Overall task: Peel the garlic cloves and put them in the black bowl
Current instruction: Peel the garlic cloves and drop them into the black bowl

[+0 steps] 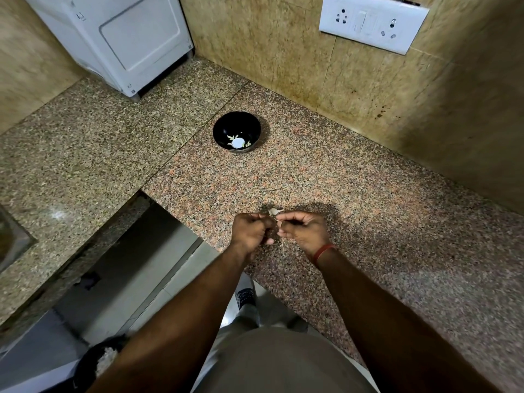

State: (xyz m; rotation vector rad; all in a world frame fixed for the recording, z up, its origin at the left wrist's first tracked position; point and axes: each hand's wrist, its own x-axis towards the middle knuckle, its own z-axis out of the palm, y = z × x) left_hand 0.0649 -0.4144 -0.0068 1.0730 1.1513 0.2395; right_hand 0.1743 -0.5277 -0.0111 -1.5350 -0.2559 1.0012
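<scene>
A black bowl (237, 131) stands on the granite counter (368, 211), well beyond my hands, with a few pale peeled cloves lying in its bottom. Near the counter's front edge my right hand (304, 232) pinches a small garlic clove (274, 212) with papery skin between thumb and fingers. My left hand (250, 231) is curled close against it, fingertips meeting the right hand's at the clove. What the left fingers hold is hidden. Both hands hover just above the counter.
A white appliance (119, 43) stands at the back left against the tiled wall. A switch and socket plate (373, 21) is on the wall at the upper right. The counter drops away at the left front (158, 251) to the floor, where a dark bin (99, 361) stands.
</scene>
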